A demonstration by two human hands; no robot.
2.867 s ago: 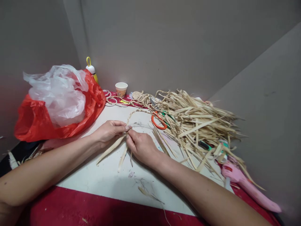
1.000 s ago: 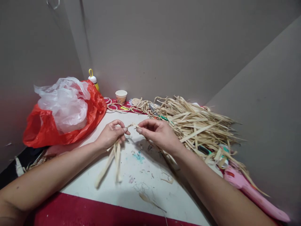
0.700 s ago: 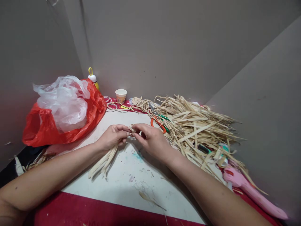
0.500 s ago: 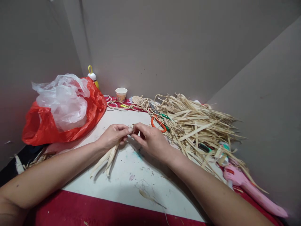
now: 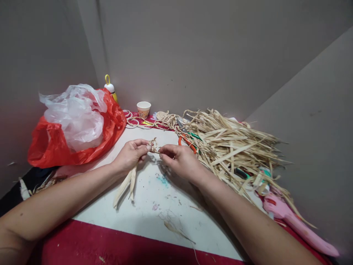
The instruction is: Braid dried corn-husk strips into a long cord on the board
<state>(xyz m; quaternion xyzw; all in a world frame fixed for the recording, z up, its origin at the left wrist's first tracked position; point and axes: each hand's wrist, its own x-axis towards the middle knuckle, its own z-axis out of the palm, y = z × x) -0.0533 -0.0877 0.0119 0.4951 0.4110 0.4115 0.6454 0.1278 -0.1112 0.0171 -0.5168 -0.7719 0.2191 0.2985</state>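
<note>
My left hand (image 5: 132, 154) pinches a bundle of pale dried leaf strips (image 5: 127, 187), whose loose ends hang below the palm over the white board (image 5: 149, 217). A small knotted or twisted end (image 5: 153, 145) of the strips sticks out between my two hands. The fingertips of my right hand (image 5: 178, 159) are closed on the right side of that end. Its exact shape is too small to make out. Scissors with orange and green handles (image 5: 195, 137) lie just beyond my right hand.
A large heap of dried strips (image 5: 234, 143) covers the right. A pink glue gun (image 5: 298, 224) lies at the right edge. Red and white plastic bags (image 5: 74, 129) sit at left. Behind stand a paper cup (image 5: 143, 109) and a yellow-and-white bottle (image 5: 109, 88); grey walls enclose the table.
My hands have drawn slightly apart, so more of the knotted end shows between them. The hanging strips have shifted a little to the right.
</note>
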